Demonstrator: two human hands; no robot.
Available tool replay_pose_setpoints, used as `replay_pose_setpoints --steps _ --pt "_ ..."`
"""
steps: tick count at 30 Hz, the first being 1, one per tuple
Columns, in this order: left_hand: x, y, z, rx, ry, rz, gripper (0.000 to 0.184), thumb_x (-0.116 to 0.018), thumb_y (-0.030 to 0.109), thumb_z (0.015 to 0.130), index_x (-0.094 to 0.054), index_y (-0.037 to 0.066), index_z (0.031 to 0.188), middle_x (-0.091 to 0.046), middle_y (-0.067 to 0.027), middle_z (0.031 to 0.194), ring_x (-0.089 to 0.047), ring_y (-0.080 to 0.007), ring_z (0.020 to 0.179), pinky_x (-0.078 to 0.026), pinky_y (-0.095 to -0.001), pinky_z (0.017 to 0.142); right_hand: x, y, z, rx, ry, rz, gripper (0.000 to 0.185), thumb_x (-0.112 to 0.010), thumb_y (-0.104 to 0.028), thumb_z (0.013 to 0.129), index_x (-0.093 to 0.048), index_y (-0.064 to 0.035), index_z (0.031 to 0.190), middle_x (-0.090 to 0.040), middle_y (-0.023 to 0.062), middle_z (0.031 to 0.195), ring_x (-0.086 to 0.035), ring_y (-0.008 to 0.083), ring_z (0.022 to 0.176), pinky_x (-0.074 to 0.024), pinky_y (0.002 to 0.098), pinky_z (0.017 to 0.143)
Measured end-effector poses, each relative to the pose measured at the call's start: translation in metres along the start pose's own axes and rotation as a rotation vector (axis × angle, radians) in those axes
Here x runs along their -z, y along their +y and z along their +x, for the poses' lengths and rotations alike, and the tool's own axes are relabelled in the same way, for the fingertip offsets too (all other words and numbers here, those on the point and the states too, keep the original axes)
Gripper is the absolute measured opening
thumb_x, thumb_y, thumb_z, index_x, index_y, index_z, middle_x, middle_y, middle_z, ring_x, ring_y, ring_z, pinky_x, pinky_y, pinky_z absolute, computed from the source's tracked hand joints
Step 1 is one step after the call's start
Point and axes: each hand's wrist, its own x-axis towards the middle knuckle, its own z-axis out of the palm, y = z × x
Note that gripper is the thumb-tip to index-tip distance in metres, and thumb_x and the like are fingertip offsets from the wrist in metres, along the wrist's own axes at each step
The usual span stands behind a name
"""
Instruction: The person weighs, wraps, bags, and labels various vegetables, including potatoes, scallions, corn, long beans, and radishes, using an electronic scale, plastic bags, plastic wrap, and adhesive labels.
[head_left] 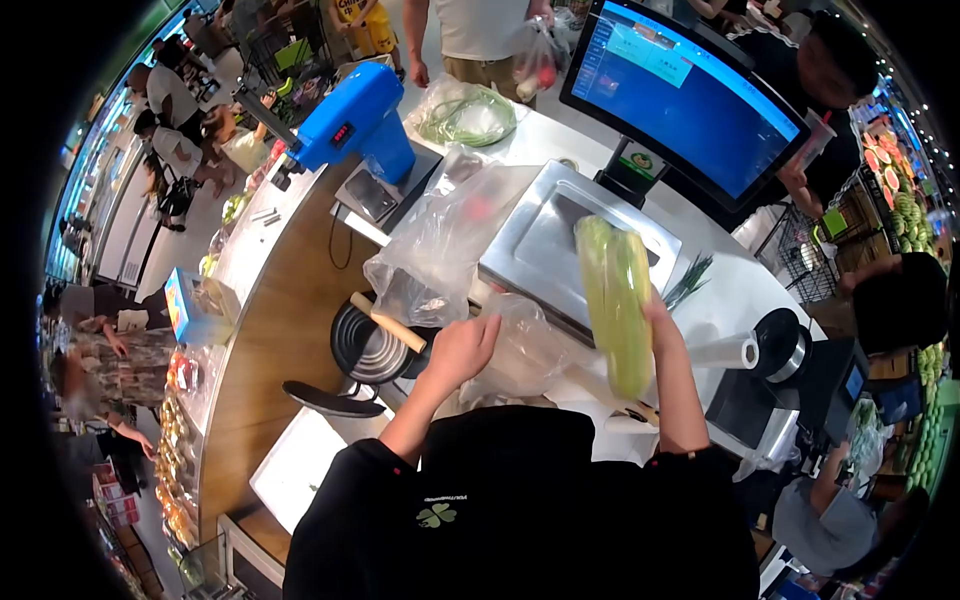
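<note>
Black shirt (520, 545) fills the bottom centre of the frame. Beyond it, right of centre, the long vegetable (613, 310) is pale green, slightly mottled, and sleeved in shiny, clear plastic. It slants up the frame, its top overlapping the scale (540, 225); whether they touch I cannot tell. The right hand (655, 308) has its grip clamped on the vegetable's right side. The left hand (468, 350), near centre, is curled beside a clear bag (525, 345); whether its grip holds plastic I cannot tell. White counter (722, 300) shows between scale and plastic roll (725, 353); the monitor (690, 100) bounds the upper right, and bunched bags (430, 240) crowd the scale's left edge.
</note>
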Motion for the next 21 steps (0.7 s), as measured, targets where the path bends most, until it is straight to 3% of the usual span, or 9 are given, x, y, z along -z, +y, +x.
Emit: replay_pose_setpoints --steps 4,6,9,12,14,16,18,20,21 --pt "0.016 0.023 0.010 -0.100 -0.137 -0.166 0.048 -0.045 0.035 0.105 -0.063 -0.001 0.078 -0.063 -0.0250 0.075 -0.061 -0.0474 0.076 -0.046 -0.0553 0.069 -0.023 0.006 -0.060 -0.136 -0.369 0.028 0.101 -0.089 -0.058 0.061 -0.057 0.0015 0.136 -0.064 0.0061 0.125 -0.060 0.0164 0.115 -0.0460 0.0318 0.101" --pt "0.021 0.034 0.014 -0.177 -0.143 -0.221 0.046 -0.047 0.034 0.104 -0.062 -0.001 0.078 -0.062 -0.0247 0.075 -0.060 -0.0470 0.075 -0.045 -0.0544 0.067 -0.024 0.026 -0.074 -0.305 -0.393 -0.081 0.093 -0.087 -0.054 0.064 -0.060 0.0008 0.133 -0.059 0.0092 0.135 -0.054 0.0193 0.124 -0.0401 0.0349 0.108" --pt "0.012 0.043 0.016 -0.311 -0.144 -0.234 0.042 -0.051 0.031 0.103 -0.061 -0.001 0.078 -0.061 -0.0236 0.074 -0.059 -0.0459 0.073 -0.045 -0.0518 0.065 -0.034 0.045 -0.075 -0.177 -0.423 -0.427 0.072 -0.081 -0.046 0.074 -0.064 0.0021 0.125 -0.049 0.0154 0.143 -0.045 0.0279 0.132 -0.0338 0.0395 0.112" --pt "-0.002 0.062 0.003 -0.468 -0.087 -0.071 0.033 -0.060 0.027 0.099 -0.061 0.002 0.076 -0.061 -0.0176 0.071 -0.060 -0.0411 0.068 -0.047 -0.0485 0.063 -0.042 0.067 -0.071 -0.180 -0.412 -0.483 0.063 -0.078 -0.043 0.078 -0.065 0.0024 0.120 -0.052 0.0164 0.136 -0.047 0.0274 0.129 -0.0363 0.0394 0.110" --pt "-0.013 0.071 -0.013 -0.735 -0.127 -0.002 0.027 -0.065 0.024 0.094 -0.061 0.006 0.075 -0.061 -0.0127 0.068 -0.062 -0.0360 0.066 -0.049 -0.0465 0.062 -0.042 0.092 -0.071 -0.233 -0.295 -0.432 0.050 -0.072 -0.038 0.085 -0.067 0.0012 0.116 -0.059 0.0157 0.127 -0.057 0.0250 0.117 -0.0439 0.0373 0.103" --pt "-0.024 0.079 -0.032 -0.846 -0.171 -0.005 0.025 -0.068 0.023 0.092 -0.060 0.008 0.074 -0.060 -0.0111 0.066 -0.063 -0.0330 0.063 -0.049 -0.0457 0.059 -0.043 0.107 -0.064 -0.517 -0.078 0.040 0.043 -0.064 -0.032 0.092 -0.065 -0.0007 0.121 -0.065 0.0130 0.117 -0.063 0.0220 0.101 -0.0514 0.0342 0.091" --pt "-0.026 0.079 -0.046 -0.802 -0.196 -0.042 0.027 -0.067 0.024 0.093 -0.060 0.007 0.074 -0.059 -0.0121 0.065 -0.063 -0.0347 0.062 -0.050 -0.0471 0.059 -0.063 0.112 -0.060 -0.532 0.026 0.275 0.045 -0.060 -0.032 0.097 -0.060 -0.0021 0.131 -0.067 0.0122 0.117 -0.067 0.0217 0.098 -0.0556 0.0345 0.086" --pt "-0.018 0.076 -0.050 -0.657 -0.213 -0.190 0.028 -0.065 0.025 0.095 -0.060 0.005 0.076 -0.060 -0.0135 0.067 -0.062 -0.0375 0.062 -0.050 -0.0487 0.060 -0.085 0.106 -0.058 -0.461 0.219 0.475 0.056 -0.058 -0.042 0.100 -0.053 -0.0025 0.139 -0.066 0.0133 0.123 -0.066 0.0233 0.107 -0.0553 0.0366 0.093" --pt "-0.012 0.072 -0.051 -0.564 -0.276 -0.294 0.028 -0.062 0.023 0.098 -0.059 0.003 0.079 -0.060 -0.0175 0.069 -0.061 -0.0404 0.064 -0.049 -0.0470 0.060 -0.078 0.129 -0.048 -0.406 0.146 0.462 0.060 -0.054 -0.048 0.102 -0.051 -0.0031 0.141 -0.065 0.0130 0.126 -0.066 0.0245 0.110 -0.0543 0.0369 0.098"
